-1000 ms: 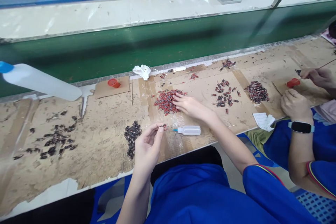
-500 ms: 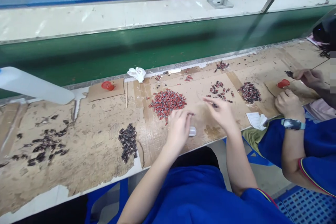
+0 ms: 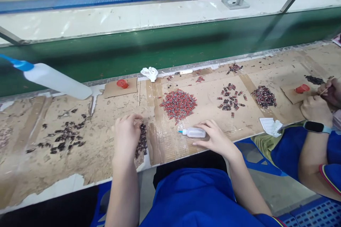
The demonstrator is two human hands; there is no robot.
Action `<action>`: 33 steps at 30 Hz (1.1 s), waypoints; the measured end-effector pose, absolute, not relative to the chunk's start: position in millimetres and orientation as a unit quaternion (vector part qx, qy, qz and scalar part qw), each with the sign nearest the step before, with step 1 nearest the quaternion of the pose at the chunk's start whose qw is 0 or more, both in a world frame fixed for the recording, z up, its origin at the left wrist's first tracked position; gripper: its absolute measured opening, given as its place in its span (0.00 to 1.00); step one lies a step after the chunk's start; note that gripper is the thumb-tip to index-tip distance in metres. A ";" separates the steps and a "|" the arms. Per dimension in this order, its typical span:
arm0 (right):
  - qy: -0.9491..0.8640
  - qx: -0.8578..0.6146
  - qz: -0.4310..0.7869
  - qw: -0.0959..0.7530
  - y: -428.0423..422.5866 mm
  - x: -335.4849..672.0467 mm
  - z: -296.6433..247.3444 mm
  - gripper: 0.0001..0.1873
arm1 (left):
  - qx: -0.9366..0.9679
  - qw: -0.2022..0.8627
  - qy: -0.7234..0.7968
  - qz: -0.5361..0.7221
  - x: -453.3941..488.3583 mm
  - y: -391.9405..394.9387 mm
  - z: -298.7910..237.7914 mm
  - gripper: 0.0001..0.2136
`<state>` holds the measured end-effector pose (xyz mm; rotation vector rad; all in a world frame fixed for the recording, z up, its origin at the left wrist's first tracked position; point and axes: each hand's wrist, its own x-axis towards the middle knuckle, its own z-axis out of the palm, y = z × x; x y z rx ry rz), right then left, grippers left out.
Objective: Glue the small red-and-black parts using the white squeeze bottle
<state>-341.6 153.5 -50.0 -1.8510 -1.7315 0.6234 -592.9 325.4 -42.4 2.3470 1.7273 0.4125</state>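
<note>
My left hand [image 3: 126,136] reaches down at the left side of a pile of small dark parts [image 3: 141,143]. Its fingers are curled together at the pile's edge, and what lies between the fingertips is hidden. My right hand [image 3: 214,138] is open around the right end of a small clear squeeze bottle [image 3: 196,132] with a blue tip, lying on its side. Thumb and fingers are spread on either side of it. Beyond the bottle is a heap of small red-and-silver parts [image 3: 179,105]. Red-and-black pieces [image 3: 231,97] lie scattered to the right.
A large white bottle [image 3: 58,81] with a blue nozzle leans in at left. Nearby are scattered dark parts [image 3: 68,136], a red cup [image 3: 122,84], a stick [image 3: 139,93] and crumpled tissue [image 3: 149,73]. At right, a co-worker's hands [image 3: 318,108] work beside another red cup [image 3: 302,88].
My left hand has moved left from the red heap to the dark pile. My right hand has come down toward the small bottle. The camera view has shifted left.
</note>
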 end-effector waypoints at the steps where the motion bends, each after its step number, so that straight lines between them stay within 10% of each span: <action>1: -0.640 -0.685 0.230 0.263 155.6 -344.3 -53.2 0.23 | 0.791 0.092 0.592 0.124 -601.8 329.6 -44.0 0.06; 20: -0.301 -0.625 0.384 0.609 159.3 -353.6 -65.9 0.22 | 0.851 0.094 0.495 0.148 -584.2 324.1 -58.5 0.18; 33: -0.242 -0.634 0.359 0.640 174.4 -372.7 -67.1 0.14 | 0.802 0.277 0.435 0.302 -560.4 247.1 -87.6 0.09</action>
